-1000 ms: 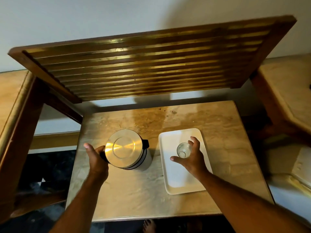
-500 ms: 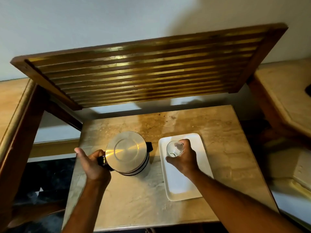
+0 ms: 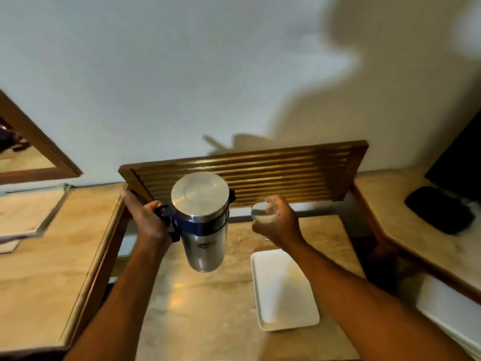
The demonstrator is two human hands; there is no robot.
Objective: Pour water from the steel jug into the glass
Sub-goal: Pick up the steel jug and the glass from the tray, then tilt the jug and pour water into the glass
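A tall cylindrical steel jug (image 3: 204, 225) with a flat polished lid and dark blue band is being held in the air at frame centre by the left hand (image 3: 148, 221), whose fingers are being wrapped around the dark blue handle, thumb sticking up. The jug is being kept roughly upright, clear of the beige marble-pattern tabletop (image 3: 208, 308) below it. A small dark badge is being shown on the jug's body, too blurred to be read.

A small clear drinking glass (image 3: 264, 211) is being gripped just right of the jug by the right hand (image 3: 279, 222), fingers curled around its side, rim tilted toward the camera. Glass and jug are not touching.

A white rectangular tray (image 3: 283, 290) is lying on the tabletop at lower right of centre. A slatted wooden panel (image 3: 286, 170) is leaning behind the jug against the wall. A black pouch-like item (image 3: 440, 209) is lying at right edge.
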